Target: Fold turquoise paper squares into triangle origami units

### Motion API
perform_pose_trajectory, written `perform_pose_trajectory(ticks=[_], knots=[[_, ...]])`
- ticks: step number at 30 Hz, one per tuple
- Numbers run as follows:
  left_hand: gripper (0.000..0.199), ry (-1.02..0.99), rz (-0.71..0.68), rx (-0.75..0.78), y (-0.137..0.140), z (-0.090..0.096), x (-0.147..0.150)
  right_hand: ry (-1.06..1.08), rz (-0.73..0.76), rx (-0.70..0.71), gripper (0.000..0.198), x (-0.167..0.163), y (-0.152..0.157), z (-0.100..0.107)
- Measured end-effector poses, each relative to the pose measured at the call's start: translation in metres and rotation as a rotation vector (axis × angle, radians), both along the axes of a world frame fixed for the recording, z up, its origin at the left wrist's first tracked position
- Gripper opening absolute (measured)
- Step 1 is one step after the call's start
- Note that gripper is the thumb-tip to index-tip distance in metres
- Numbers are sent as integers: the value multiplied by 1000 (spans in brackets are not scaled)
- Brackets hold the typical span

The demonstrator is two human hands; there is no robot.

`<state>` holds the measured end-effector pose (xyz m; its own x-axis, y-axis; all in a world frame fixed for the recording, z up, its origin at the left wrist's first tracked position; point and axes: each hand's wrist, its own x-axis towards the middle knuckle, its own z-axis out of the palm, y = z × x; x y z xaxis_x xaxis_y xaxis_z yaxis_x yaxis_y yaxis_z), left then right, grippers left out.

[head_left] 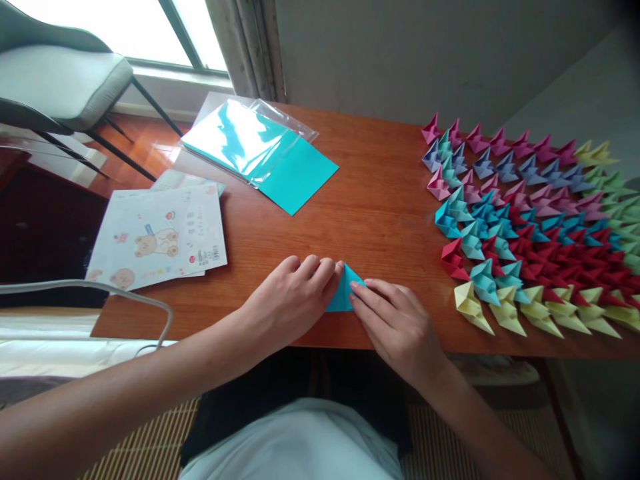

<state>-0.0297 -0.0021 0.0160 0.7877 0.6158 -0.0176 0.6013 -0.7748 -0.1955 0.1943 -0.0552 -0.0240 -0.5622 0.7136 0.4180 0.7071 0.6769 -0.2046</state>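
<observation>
A small piece of blue folding paper (342, 297), folded to a pointed shape, lies on the table near its front edge. My left hand (295, 293) is closed over its left side, with the fingers curled and hiding part of it. From the right, my right hand (397, 320) grips the paper's edge, its fingertips pressed down on the surface. The two hands are close together, with the blue point showing between them.
Rows of folded paper pieces (550, 260) in several colours cover the right side of the wooden table (380, 220). Blue paper in a clear sleeve (240, 143) lies at the back left. A bear-printed packet (165, 233) and a grey cable (167, 313) are at the left.
</observation>
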Motion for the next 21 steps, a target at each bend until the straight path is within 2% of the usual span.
perform_pose_trajectory(ticks=[16,21], knots=[[39,-20,27,-32,1,-1,1,26,23,5,34,1,1,-1],[41,-31,-1,-42,0,-3,-1,86,-4,-50,33,0,3,1]])
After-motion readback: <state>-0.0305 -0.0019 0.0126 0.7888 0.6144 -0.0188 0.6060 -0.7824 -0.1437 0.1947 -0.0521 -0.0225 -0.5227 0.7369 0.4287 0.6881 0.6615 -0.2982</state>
